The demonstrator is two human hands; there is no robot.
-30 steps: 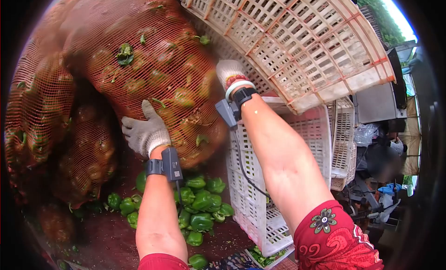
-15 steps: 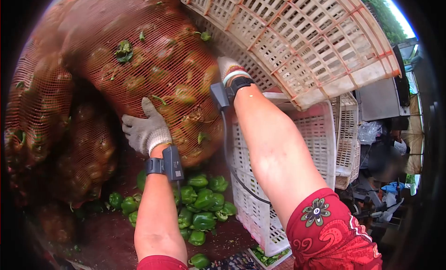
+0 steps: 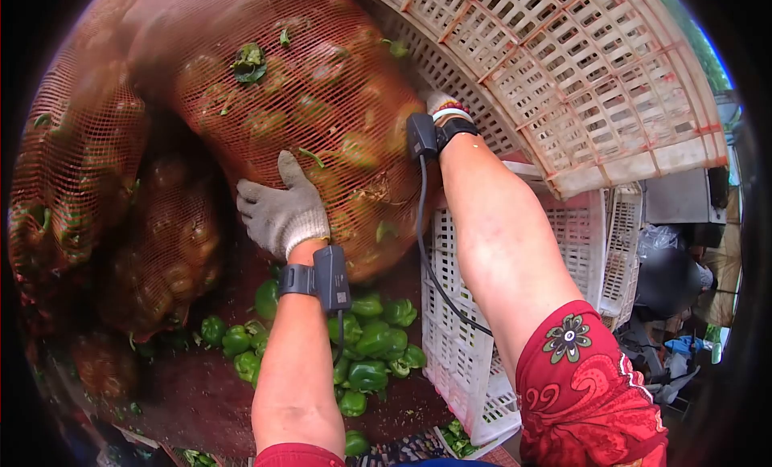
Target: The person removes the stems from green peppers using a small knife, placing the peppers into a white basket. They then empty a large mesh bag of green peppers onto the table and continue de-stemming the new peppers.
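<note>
A large red mesh bag of green peppers (image 3: 322, 113) fills the upper middle, leaning over the dark red surface. My left hand (image 3: 285, 208), in a grey-white knit glove, grips its lower left side, thumb pointing up along the mesh and fingers bent at the edge. On the bag's right side is my right hand (image 3: 444, 105), also gloved. Its fingers are hidden between the bag and a tilted white plastic crate (image 3: 579, 65), so I cannot see their grip. Loose green peppers (image 3: 374, 338) lie in a pile below the bag.
More filled mesh bags (image 3: 76, 170) stand at the left. A white crate (image 3: 474, 370) stands right of the loose peppers, with another crate (image 3: 623, 250) behind it. Cables run from my wrist devices. Clutter and plastic bags (image 3: 659, 242) lie at the far right.
The whole scene has shifted to the right and slightly down in view. Both hands keep about the same places on the mesh bag.
</note>
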